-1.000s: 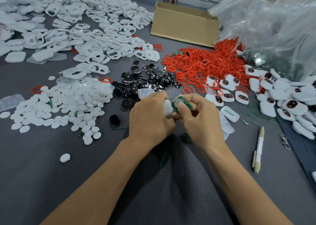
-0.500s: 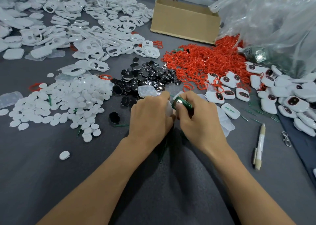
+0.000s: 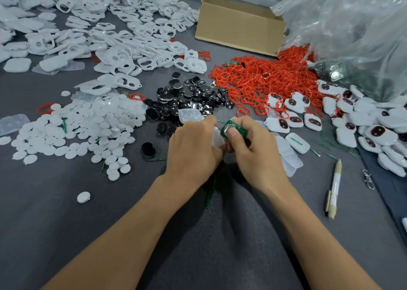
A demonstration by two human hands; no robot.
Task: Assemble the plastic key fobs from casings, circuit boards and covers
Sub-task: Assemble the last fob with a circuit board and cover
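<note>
Pinching the circuit board (image 3: pixel 241 130) in my right hand (image 3: pixel 257 155), thumb now on its coin cell (image 3: pixel 226 129). Left hand (image 3: pixel 193 148) grips the casing (image 3: pixel 217 138), just beside at board's 9 o'clock. Board has turned more face-up than a second ago, so I judge seating comes next.

I could read no text, number, label or brand anywhere. The white casing (image 3: pixel 217 138) and the green circuit board (image 3: pixel 239 129) I held were too small and blurred to show any marking. The cardboard box (image 3: pixel 237 29) turned a plain brown side to me, and any print on the pen (image 3: pixel 334 185) was too small to make out.
</note>
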